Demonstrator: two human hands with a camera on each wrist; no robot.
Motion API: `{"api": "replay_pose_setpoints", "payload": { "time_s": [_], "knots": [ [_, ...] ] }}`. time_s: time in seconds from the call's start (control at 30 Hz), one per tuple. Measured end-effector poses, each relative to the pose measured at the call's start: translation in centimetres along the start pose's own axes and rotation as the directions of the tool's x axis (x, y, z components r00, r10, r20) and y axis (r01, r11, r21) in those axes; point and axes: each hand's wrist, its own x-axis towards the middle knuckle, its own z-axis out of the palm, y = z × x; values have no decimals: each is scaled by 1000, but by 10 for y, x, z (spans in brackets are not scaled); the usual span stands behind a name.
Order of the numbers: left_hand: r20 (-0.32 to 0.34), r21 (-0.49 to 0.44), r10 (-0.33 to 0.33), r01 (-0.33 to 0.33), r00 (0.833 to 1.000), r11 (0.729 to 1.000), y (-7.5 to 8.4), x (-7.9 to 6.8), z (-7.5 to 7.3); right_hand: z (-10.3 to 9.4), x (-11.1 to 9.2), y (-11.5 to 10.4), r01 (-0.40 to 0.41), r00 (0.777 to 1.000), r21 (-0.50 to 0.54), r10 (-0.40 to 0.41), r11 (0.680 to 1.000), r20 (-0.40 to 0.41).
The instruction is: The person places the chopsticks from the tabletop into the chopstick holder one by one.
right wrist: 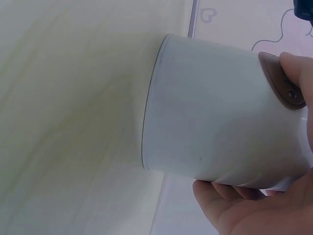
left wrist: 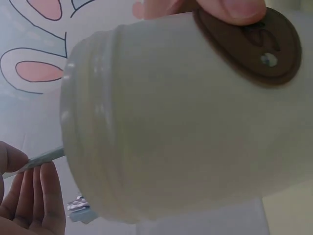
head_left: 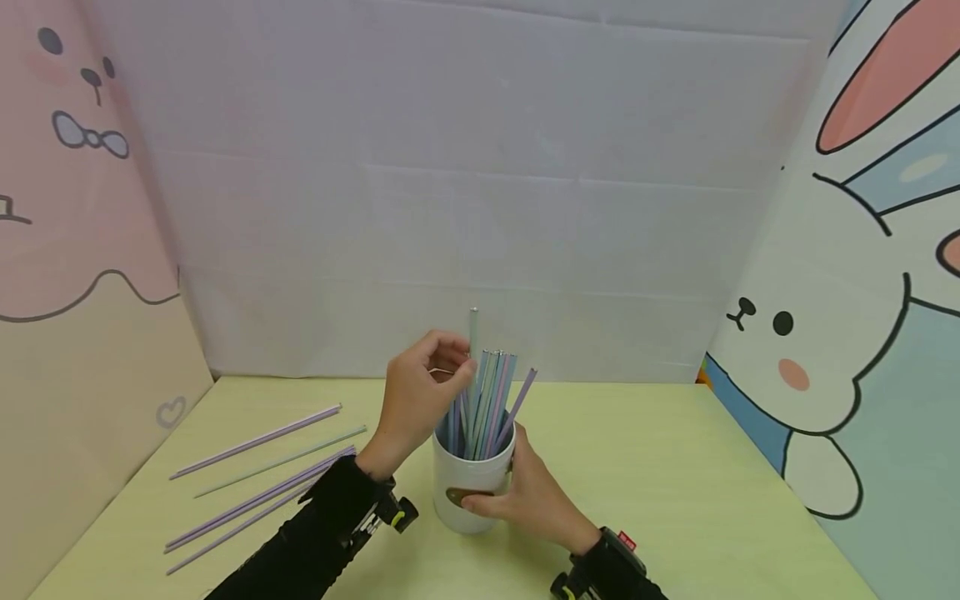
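A white mug (head_left: 467,505) with a brown oval patch stands on the table, holding several pastel straws (head_left: 491,408) in blue, green, pink and purple. My left hand (head_left: 422,392) pinches a pale green straw (head_left: 473,329) between thumb and fingers above the mug's rim; its top rises over the others. In the left wrist view that straw (left wrist: 46,156) runs from the pinch to behind the rim. My right hand (head_left: 536,496) grips the mug from the right, its thumb on the brown patch (right wrist: 283,81) and its fingers on the opposite side.
On the left of the yellow table (head_left: 637,483) lie several loose straws: purple ones (head_left: 255,442), a green one (head_left: 281,461) and more purple ones (head_left: 258,500). A white sheet (head_left: 480,208) hangs behind, with cartoon panels (head_left: 817,333) at the sides.
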Motion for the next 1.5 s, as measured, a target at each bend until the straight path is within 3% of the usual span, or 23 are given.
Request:
{"api": "replay_pose_setpoints", "payload": {
  "time_s": [0.57,0.7,0.8,0.97,1.17,1.37,1.5],
  "knots": [
    [94,75,21,-28,995,997,-20,-17,5,-1,-2,-2,31,999,-8,-32,999,-3],
    [108,120,40,-53,993,991,-23,-18,-3,-1,-3,-2,38,999,-15,-38,999,-4],
    [118,170,64,-84,991,982,-25,-19,-18,0,-2,1,48,999,-7,-48,999,-10],
    [155,335,57,-107,986,936,-33,-24,-54,3,2,21,73,997,-26,-73,997,-22],
    [248,509,-40,-94,968,856,-52,-46,-94,5,5,38,59,998,-34,-60,998,-14],
    [316,612,-117,-109,941,784,-72,-74,-117,5,5,39,43,999,-21,-43,999,-15],
    [334,644,-175,-89,926,760,-82,-88,-127,5,5,39,42,999,-19,-42,999,-11]
  ]
}}
